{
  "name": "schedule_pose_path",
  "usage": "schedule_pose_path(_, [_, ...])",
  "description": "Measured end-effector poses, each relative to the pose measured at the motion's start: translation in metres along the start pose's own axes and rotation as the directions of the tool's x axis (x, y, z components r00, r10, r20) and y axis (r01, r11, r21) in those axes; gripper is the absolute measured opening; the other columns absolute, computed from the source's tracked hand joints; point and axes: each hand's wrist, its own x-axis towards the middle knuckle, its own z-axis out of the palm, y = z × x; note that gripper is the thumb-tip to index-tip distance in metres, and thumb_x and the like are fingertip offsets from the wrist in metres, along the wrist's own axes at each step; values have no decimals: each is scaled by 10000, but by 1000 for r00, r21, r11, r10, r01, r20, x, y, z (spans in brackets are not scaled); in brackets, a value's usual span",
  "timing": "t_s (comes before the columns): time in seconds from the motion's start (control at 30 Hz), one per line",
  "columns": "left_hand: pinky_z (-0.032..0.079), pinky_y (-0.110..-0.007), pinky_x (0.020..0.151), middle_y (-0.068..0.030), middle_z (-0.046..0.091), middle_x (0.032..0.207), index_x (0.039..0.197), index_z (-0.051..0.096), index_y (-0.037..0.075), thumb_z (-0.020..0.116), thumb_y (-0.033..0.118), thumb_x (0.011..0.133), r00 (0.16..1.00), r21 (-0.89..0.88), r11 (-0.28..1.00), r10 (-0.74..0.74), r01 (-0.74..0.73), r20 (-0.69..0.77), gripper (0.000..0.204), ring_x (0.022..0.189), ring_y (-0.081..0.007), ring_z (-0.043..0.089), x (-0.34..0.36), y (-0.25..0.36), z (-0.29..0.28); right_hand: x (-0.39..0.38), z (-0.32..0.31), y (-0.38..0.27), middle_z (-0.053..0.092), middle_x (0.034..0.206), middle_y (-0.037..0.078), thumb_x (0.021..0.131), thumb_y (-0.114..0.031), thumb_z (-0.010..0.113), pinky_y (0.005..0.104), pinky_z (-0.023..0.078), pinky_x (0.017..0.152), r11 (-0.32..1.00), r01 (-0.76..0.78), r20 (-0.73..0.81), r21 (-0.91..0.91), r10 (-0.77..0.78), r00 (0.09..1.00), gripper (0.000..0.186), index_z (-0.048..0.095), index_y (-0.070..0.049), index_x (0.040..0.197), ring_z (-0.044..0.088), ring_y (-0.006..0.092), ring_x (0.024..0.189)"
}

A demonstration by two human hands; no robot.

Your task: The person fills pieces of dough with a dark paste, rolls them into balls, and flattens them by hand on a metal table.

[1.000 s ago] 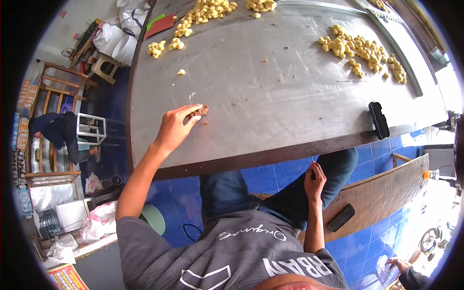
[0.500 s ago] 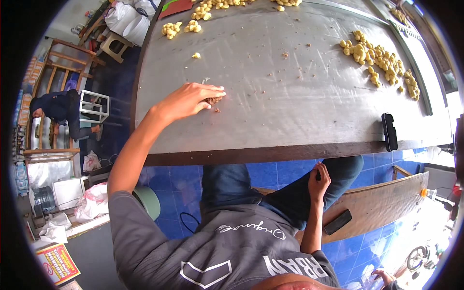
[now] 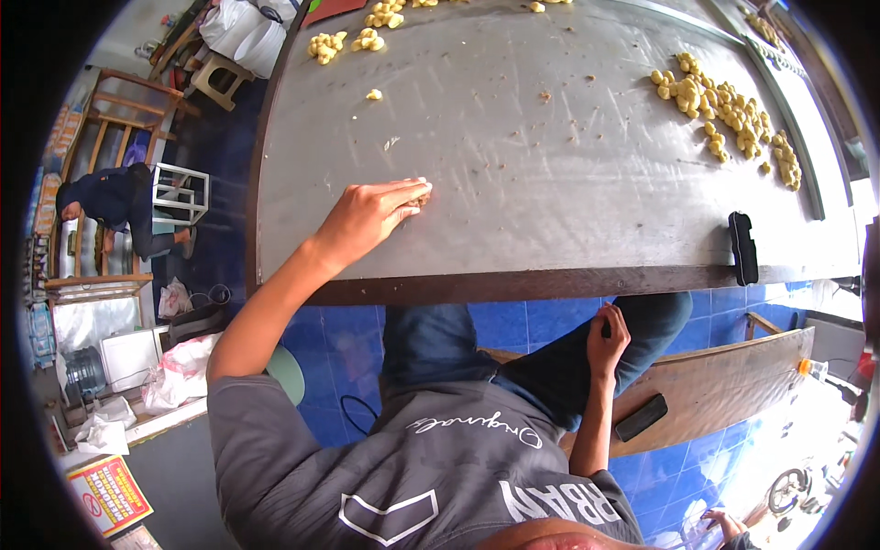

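Note:
My left hand (image 3: 367, 218) is over the near left part of the grey metal tabletop (image 3: 458, 247). Its fingers close around a small brown crumbly clump (image 3: 420, 198), partly hidden by them. Beyond the hand lie a thin pale scrap (image 3: 391, 143) and a small yellow dough piece (image 3: 374, 94). Below the table edge, my right hand (image 3: 607, 341) rests by my bent knee. Its fingers are curled, and a dark spot shows between them; what it is I cannot make out.
Clusters of yellow dough pieces (image 3: 720, 108) lie at the right, others (image 3: 326, 47) at the far left. A black case (image 3: 742, 249) sits on the table's front edge. A phone (image 3: 641, 419) lies on the wooden bench (image 3: 715, 385). Another person (image 3: 115, 202) sits at the left.
My left hand has drawn slightly nearer to me with the brown clump between its fingers, uncovering more of the pale scrap. My right hand stays by the knee.

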Motion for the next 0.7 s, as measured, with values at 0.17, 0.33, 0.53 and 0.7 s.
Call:
schedule_pose_path(0.17, [544,-318,899,-110,691,1113,1145,676,52,701,60,814,988,-40,995,-82,87,130,332,1029,-256,670,10,1,-16,1,-2,-5,648,876,173,806,75,573,350,518,773,1000,-19,10,-9,19,1000,68,601,45,860,670,315,836])
schedule_pose_path(0.33, [555,-299,858,-114,710,1067,1150,666,20,697,28,815,965,-386,885,-250,261,79,337,953,-221,701,10,2,-26,2,-1,-7,644,861,168,803,83,570,347,518,763,999,33,-33,-10,-34,999,70,600,43,853,665,304,810])
schedule_pose_path(0.53, [542,-327,895,-119,698,1102,1171,657,26,699,63,822,994,-113,991,-67,77,87,353,999,-245,684,11,-3,-11,3,1,-6,643,859,167,806,83,568,342,518,769,1000,-10,-8,5,10,1000,73,599,43,859,667,298,817])
schedule_pose_path(0.7, [540,-329,887,-126,691,1111,1128,683,45,688,91,836,999,-8,1000,-12,11,-47,296,1016,-265,672,20,0,-18,1,0,-3,648,864,163,811,76,566,341,517,770,1000,-4,-17,-7,3,1000,76,607,42,865,668,300,817])
